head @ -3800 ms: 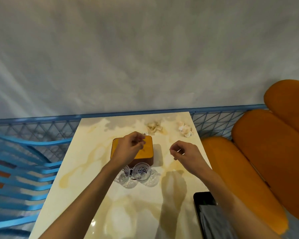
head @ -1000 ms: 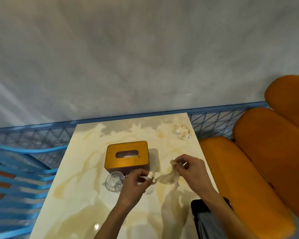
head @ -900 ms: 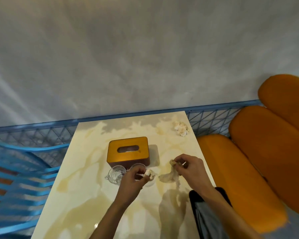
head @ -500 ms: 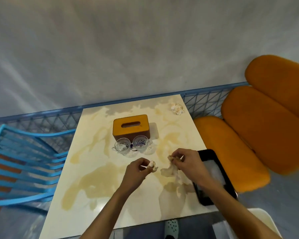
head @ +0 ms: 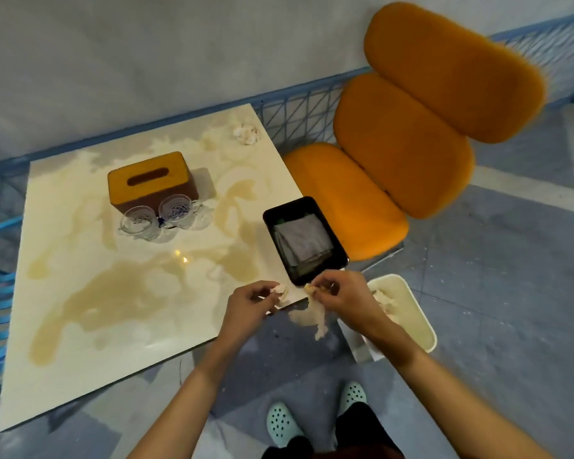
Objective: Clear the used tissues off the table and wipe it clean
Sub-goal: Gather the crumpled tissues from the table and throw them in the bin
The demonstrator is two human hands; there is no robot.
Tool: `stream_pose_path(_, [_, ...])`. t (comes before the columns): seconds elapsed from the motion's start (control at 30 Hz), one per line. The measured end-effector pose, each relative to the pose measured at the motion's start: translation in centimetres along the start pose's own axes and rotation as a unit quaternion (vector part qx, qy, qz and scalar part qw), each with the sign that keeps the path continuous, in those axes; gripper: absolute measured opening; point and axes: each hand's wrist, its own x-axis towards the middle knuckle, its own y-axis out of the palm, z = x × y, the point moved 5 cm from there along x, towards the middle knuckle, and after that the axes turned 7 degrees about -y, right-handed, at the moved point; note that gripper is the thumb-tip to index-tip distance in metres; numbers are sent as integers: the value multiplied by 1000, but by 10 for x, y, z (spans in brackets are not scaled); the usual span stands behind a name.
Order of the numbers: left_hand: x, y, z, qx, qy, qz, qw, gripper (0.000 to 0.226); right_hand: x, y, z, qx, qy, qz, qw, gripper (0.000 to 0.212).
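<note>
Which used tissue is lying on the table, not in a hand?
The crumpled white tissue at the table's far right corner. The small wad is pinched in the left hand; the limp stained tissue hangs from the right hand.

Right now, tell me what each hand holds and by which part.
The left hand pinches a small crumpled tissue wad by its near side. The right hand pinches a limp used tissue by its upper end; the rest hangs below.

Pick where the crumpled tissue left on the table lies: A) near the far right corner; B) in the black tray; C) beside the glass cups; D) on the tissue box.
A: the crumpled tissue sits alone near the table's far right corner, beyond the tissue box.
</note>
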Motion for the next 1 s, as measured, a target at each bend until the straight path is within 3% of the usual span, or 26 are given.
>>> stream_pose_path(0.17, [-1, 65, 9, 33, -2, 53, 998, 12, -43, -31, -59, 19, 60, -32, 998, 10])
stream_pose_path(0.33, [2, 153, 33, 51, -68, 111, 990, 18, -80, -57, -143, 47, 135, -75, 987, 8])
stream_pose_path(0.47, [17, 217, 67, 23, -157, 102, 982, 15, -96, -72, -210, 66, 188, -89, 976, 3])
stream_pose_path(0.7, [45, 320, 97, 15, -249, 91, 964, 16, -118, -101, -288, 39, 245, -73, 966, 14])
stream_pose_path(1.0, [95, 375, 98, 41, -206, 45, 977, 7, -126, -102, -359, 65, 266, -40, 961, 10])
